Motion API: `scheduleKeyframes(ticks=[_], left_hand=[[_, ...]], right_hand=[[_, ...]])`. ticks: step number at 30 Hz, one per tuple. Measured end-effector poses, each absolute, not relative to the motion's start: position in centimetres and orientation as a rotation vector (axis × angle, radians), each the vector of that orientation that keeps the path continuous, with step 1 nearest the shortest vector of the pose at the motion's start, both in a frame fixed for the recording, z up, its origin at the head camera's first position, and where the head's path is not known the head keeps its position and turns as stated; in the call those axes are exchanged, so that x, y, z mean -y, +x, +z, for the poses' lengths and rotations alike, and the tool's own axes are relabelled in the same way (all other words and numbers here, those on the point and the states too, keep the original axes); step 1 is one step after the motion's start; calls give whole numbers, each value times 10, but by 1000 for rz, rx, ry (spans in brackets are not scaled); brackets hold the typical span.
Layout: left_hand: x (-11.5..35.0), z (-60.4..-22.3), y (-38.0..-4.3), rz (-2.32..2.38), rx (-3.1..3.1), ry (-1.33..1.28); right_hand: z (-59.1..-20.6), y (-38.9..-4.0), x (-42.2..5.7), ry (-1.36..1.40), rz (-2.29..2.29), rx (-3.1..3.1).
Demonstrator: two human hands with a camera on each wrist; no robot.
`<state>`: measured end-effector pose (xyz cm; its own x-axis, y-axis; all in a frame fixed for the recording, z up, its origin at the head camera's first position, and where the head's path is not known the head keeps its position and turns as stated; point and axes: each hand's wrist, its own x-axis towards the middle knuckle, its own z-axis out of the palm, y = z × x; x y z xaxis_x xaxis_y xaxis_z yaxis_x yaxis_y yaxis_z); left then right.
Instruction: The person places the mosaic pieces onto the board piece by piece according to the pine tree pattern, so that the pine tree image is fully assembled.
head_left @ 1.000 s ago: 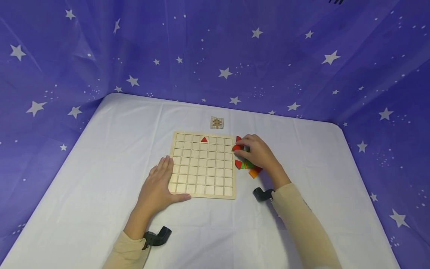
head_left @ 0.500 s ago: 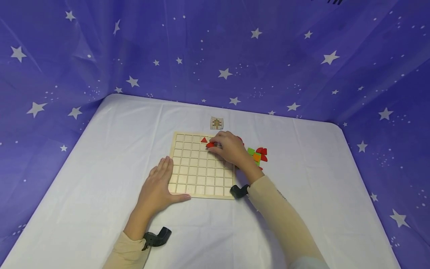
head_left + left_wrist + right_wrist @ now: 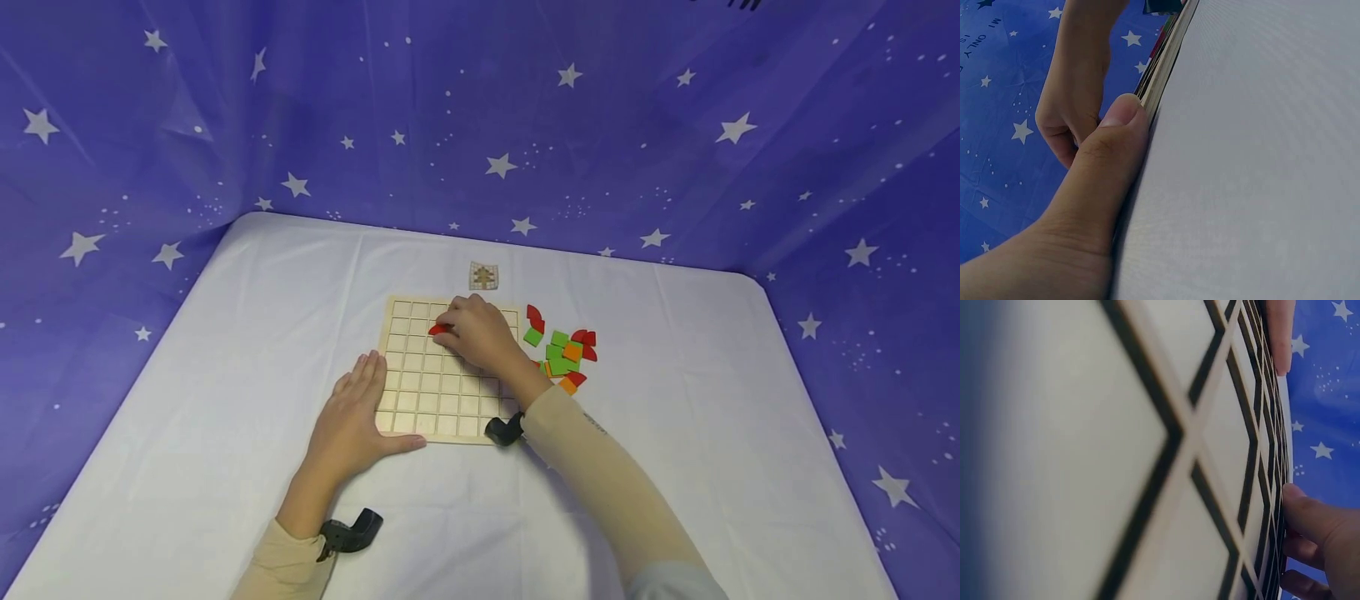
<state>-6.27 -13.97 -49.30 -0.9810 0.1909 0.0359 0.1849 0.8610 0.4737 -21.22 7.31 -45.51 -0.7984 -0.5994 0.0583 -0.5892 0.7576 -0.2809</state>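
My left hand (image 3: 348,417) lies flat at the near left corner of the wooden grid board (image 3: 450,402), fingers over its left edge and thumb along the near edge. In the left wrist view the thumb (image 3: 1119,119) presses on the board's edge. My right hand (image 3: 480,333) is over the far part of the board, pinching a red curved piece (image 3: 437,330) between thumb and fingers. The right wrist view shows the right hand (image 3: 1322,534) close over the grid, with a left-hand finger (image 3: 1280,337) at the top. The red triangle on the top row is hidden behind the right hand.
Right of the board lies a loose pile of green pieces (image 3: 561,364), orange squares (image 3: 572,352) and red curved pieces (image 3: 589,352). A small card (image 3: 483,276) with a tree picture lies beyond the board. Star-patterned blue cloth (image 3: 502,125) surrounds the white table (image 3: 225,358).
My right hand has picked the red curved piece from beside the board and carried it left over the far rows. My left hand has stayed in place.
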Motion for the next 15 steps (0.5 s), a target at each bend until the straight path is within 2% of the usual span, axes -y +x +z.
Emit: scheduleKeyframes(ticks=[15], left_hand=[[140, -493, -63, 760, -3019, 306]], right_hand=[[-455, -212, -70, -850, -633, -2865]])
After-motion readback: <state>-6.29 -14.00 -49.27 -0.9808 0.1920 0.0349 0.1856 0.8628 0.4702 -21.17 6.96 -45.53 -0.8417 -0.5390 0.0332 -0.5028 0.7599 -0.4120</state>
